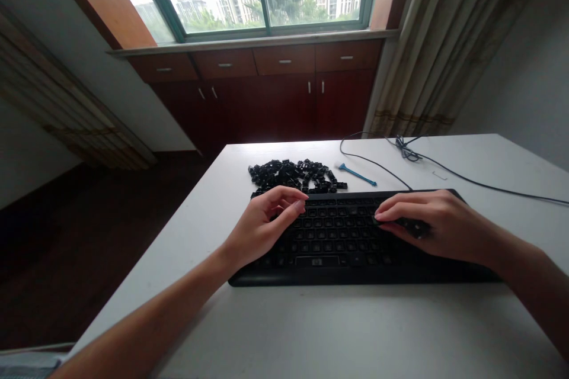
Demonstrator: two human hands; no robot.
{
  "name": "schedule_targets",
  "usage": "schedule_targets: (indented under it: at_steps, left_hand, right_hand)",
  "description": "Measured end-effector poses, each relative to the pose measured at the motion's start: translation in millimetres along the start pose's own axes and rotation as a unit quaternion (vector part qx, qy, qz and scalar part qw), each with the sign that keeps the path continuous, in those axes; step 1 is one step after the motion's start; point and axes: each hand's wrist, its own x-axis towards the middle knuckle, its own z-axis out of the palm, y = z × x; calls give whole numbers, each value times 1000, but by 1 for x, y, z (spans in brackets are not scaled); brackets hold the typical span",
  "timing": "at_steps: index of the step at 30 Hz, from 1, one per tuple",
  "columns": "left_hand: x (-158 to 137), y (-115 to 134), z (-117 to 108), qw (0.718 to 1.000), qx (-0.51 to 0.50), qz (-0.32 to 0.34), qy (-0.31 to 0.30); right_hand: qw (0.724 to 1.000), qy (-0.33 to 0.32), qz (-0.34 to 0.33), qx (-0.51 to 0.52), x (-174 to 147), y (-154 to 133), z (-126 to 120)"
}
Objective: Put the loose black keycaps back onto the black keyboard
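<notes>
A black keyboard (pixel 329 276) with its keycaps off lies on the white table, rows of bare key sockets showing. Over its left part hovers my left hand (pixel 262 222), fingers half curled, a small gap between index finger and thumb, nothing visible between them. My right hand (pixel 427 219) is over the right part, thumb and fingers pinched together low at the key rows. Something small and greenish shows at those fingertips, too small to name. Behind the keyboard lies a pile of loose black keycaps (pixel 288 174).
A blue brush-like tool (pixel 358 174) lies behind the keyboard, with a thin bent metal piece (pixel 440 176) farther right. The black cable (pixel 471 185) runs across the back right of the table, partly coiled. Beyond the table's far edge stands a dark red cabinet (pixel 267 106) under a window.
</notes>
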Motion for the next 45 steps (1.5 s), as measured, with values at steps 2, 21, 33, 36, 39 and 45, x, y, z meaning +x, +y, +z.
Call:
schedule_targets:
  at_steps: [2, 21, 33, 36, 39, 45]
  left_hand:
    - [0, 0, 0, 1000, 4, -1, 0]
    - [-1, -1, 2, 999, 26, 21, -1]
    - [0, -1, 2, 999, 36, 19, -8]
    - [0, -1, 3, 999, 39, 24, -8]
    - [-1, -1, 3, 999, 45, 27, -8]
    - [-1, -2, 1, 999, 48, 22, -14]
  right_hand:
    - [1000, -10, -4, -1, 1, -2, 3]
    - [1000, -5, 14, -19, 3, -7, 6]
    - [1000, -14, 5, 3, 4, -5, 3]
    - [1000, -15, 14, 8, 3, -3, 1]
    - [1000, 9, 27, 10, 2, 2, -2]
    - [999, 25, 38, 20, 1, 2, -4]
